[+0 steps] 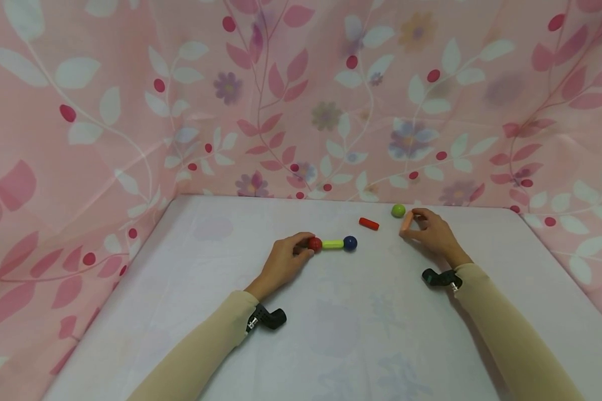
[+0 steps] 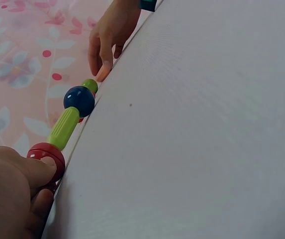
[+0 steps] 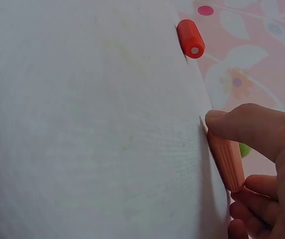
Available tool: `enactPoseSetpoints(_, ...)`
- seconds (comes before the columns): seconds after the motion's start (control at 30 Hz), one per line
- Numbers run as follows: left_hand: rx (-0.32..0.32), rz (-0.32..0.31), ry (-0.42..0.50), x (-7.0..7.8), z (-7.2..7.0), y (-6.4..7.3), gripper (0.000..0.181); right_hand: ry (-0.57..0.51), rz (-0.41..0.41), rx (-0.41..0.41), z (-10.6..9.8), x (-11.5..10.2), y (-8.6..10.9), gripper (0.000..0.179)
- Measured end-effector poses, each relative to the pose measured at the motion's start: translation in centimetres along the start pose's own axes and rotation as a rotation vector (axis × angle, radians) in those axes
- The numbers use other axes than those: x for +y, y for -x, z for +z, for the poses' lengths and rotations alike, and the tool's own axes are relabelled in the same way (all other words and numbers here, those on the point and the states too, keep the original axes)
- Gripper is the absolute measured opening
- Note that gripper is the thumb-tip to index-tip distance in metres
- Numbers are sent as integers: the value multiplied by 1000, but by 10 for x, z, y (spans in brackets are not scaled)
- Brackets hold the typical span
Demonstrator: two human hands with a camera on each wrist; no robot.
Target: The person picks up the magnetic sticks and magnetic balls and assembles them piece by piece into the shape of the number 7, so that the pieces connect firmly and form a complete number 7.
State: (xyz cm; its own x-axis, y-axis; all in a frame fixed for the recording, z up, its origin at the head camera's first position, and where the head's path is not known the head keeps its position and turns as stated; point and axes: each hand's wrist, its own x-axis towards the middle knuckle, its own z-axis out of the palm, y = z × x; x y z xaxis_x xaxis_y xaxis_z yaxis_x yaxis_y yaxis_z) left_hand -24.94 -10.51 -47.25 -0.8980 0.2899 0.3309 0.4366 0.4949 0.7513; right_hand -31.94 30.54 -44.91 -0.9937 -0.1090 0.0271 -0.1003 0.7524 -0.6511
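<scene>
My left hand point(image 1: 284, 260) pinches a red ball point(image 1: 315, 244) between thumb and fingers. A yellow-green ribbed rod point(image 1: 333, 244) joins that ball to a dark blue ball point(image 1: 350, 243), making one straight piece. Over at the right, my right hand point(image 1: 433, 234) holds an orange ribbed rod point(image 3: 227, 162) by its two ends, thumb at one and fingers at the other. Just beyond that rod sits a green ball point(image 1: 398, 210). A red rod point(image 1: 368, 224) lies between the two hands, a pale round spot showing on its end in the right wrist view.
A white cloth covers the table point(image 1: 371, 312). Behind it and along the sides hangs a pink floral curtain point(image 1: 326, 111). Each wrist wears a small black camera, one on the left point(image 1: 271, 318) and one on the right point(image 1: 438, 277).
</scene>
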Motion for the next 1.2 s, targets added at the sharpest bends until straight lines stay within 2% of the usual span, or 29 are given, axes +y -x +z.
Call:
enactPoseSetpoints(0.27, -2, -10, -3, 0, 0, -1, 40, -63, 9, 33, 0, -3, 9, 89)
enactPoseSetpoints(0.63, -7, 4, 10, -1, 1, 0, 39, -129, 14, 67, 7, -23, 31, 89)
enactPoseSetpoints(1.0, -12, -5, 24, 0, -1, 0, 38, -168, -111, 79, 15, -39, 47, 83)
enactPoseSetpoints(1.2, -17, -3, 17, 1, -1, 0, 36, -174, -125, 72, 21, -48, 53, 80)
